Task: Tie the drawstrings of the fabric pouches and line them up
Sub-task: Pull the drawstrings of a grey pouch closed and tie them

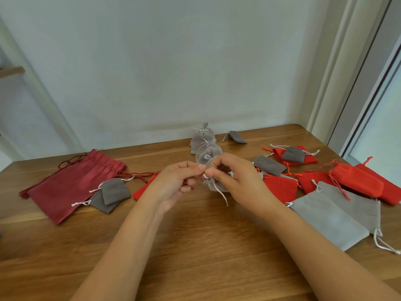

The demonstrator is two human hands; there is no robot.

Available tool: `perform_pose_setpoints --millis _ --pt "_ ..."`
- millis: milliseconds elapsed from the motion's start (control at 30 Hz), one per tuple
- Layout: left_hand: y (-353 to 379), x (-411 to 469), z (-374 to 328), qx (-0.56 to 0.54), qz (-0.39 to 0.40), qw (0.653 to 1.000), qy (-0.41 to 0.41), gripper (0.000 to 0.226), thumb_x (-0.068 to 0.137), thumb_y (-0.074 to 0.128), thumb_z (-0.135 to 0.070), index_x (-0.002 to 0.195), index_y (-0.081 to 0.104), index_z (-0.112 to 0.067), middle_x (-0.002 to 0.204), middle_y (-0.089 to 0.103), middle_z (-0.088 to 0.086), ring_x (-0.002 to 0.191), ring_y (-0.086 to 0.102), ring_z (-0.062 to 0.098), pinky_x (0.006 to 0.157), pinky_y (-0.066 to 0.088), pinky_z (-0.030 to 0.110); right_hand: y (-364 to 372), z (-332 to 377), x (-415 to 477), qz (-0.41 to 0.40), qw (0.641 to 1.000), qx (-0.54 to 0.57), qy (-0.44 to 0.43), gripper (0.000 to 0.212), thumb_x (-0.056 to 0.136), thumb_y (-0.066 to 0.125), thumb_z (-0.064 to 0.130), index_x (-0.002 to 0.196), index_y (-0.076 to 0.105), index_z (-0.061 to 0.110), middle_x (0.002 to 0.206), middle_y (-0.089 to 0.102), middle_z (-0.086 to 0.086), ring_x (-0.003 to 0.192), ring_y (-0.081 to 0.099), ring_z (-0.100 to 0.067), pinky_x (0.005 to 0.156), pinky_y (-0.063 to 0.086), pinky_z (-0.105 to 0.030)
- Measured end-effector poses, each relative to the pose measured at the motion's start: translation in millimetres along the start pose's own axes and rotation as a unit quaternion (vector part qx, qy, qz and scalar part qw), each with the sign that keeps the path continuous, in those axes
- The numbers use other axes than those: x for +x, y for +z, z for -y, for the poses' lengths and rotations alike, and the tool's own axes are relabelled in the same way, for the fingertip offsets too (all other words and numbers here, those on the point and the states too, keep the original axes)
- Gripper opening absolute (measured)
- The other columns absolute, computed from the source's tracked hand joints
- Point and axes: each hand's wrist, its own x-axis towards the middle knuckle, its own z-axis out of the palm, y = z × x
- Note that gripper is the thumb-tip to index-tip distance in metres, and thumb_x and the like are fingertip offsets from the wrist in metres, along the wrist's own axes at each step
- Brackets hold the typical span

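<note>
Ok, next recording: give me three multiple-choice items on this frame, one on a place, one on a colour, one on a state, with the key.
1. Where does the row of tied grey pouches run?
A. from the hands toward the wall
B. along the left table edge
C. on the big dark red bag

2. What colour is the cord of the small grey pouch being worked on?
A. red
B. white
C. black

3. What are the hands doing?
A. resting flat
B. both pinching at that pouch's neck
C. lifting a red pouch

Key: 1 A, bows stack up mid-table; 2 B, a white end dangles; 3 B, left hand and right hand meet there.
</note>
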Motion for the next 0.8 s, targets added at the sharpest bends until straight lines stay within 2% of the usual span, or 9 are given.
perform_pose_setpoints --millis 133,200,300,433,533,633,700,800 --pt "-1.0 -1.2 -1.1 -0.024 -0.011 0.999 -0.035 0.009 0.078 0.069 -0.011 0.085 0.068 -0.007 0.068 0.064 0.002 0.052 0.049 0.003 0.041 0.036 0.010 -1.6 0.4 -0.1 -0.002 1.000 0.017 -0.019 0.011 0.088 0.069 0.021 0.081 0.065 0.013 0.077 0.061 0.005 0.072 0.053 -0.009 0.066 0.041 -0.017" --pt "-1.9 -2.0 -1.5 -0.036 -0.004 0.998 -0.052 0.013 0.073 0.071 -0.013 0.085 0.068 -0.009 0.068 0.064 0.000 0.053 0.051 0.003 0.043 0.038 0.010 -1.8 0.8 0.7 -0.002 0.999 0.019 -0.040 0.013 0.085 0.072 0.020 0.079 0.066 0.010 0.076 0.061 0.004 0.073 0.054 -0.011 0.067 0.042 -0.017" --pt "-2.5 -3.1 -1.5 -0.059 0.014 0.996 -0.072 0.019 0.065 0.072 -0.015 0.083 0.068 -0.010 0.068 0.064 0.000 0.055 0.052 0.003 0.045 0.040 0.010 -1.8 0.8 1.4 0.005 0.997 0.008 -0.071 0.013 0.083 0.073 0.018 0.079 0.068 0.006 0.080 0.063 -0.001 0.077 0.056 -0.013 0.070 0.045 -0.020" --pt "-3.5 -2.8 -1.4 -0.118 0.027 0.988 -0.096 0.002 0.063 0.071 -0.013 0.064 0.073 -0.013 0.064 0.063 0.000 0.050 0.051 0.003 0.043 0.040 0.010 -5.6 1.9 1.7 0.022 0.997 0.018 -0.066 0.011 0.083 0.074 0.014 0.080 0.069 0.004 0.082 0.065 -0.002 0.081 0.058 -0.014 0.074 0.048 -0.028" --pt "-2.7 -3.9 -1.3 -0.134 0.039 0.985 -0.103 0.006 0.064 0.070 -0.013 0.060 0.073 -0.013 0.064 0.062 0.000 0.050 0.052 0.003 0.043 0.041 0.011 -7.8 3.2 1.7 0.034 0.997 0.018 -0.067 0.009 0.082 0.074 0.013 0.081 0.069 0.005 0.084 0.065 -0.002 0.083 0.059 -0.013 0.077 0.048 -0.032" --pt "-3.2 -4.7 -1.6 -0.114 0.051 0.988 -0.095 0.003 0.065 0.070 -0.013 0.066 0.073 -0.012 0.066 0.062 0.000 0.052 0.052 0.004 0.045 0.042 0.011 -8.4 3.0 1.9 0.047 0.996 -0.002 -0.074 0.009 0.082 0.074 0.015 0.079 0.070 0.008 0.087 0.065 0.000 0.085 0.060 -0.013 0.078 0.048 -0.033" --pt "-4.2 -4.5 -2.0 -0.062 0.056 0.994 -0.074 0.004 0.065 0.071 -0.013 0.069 0.069 -0.013 0.065 0.060 0.000 0.054 0.050 0.004 0.047 0.042 0.012 -7.0 1.9 2.0 0.053 0.995 -0.018 -0.082 0.010 0.082 0.075 0.017 0.077 0.070 0.010 0.088 0.064 0.000 0.084 0.060 -0.013 0.077 0.048 -0.033" --pt "-4.4 -3.8 -2.5 0.006 0.042 0.999 -0.017 0.010 0.064 0.070 -0.011 0.059 0.064 -0.016 0.060 0.056 0.001 0.051 0.046 0.006 0.046 0.040 0.013 -3.8 2.5 1.0 0.047 0.996 -0.010 -0.075 0.010 0.082 0.075 0.020 0.077 0.071 0.011 0.089 0.063 0.001 0.085 0.059 -0.013 0.077 0.049 -0.030"
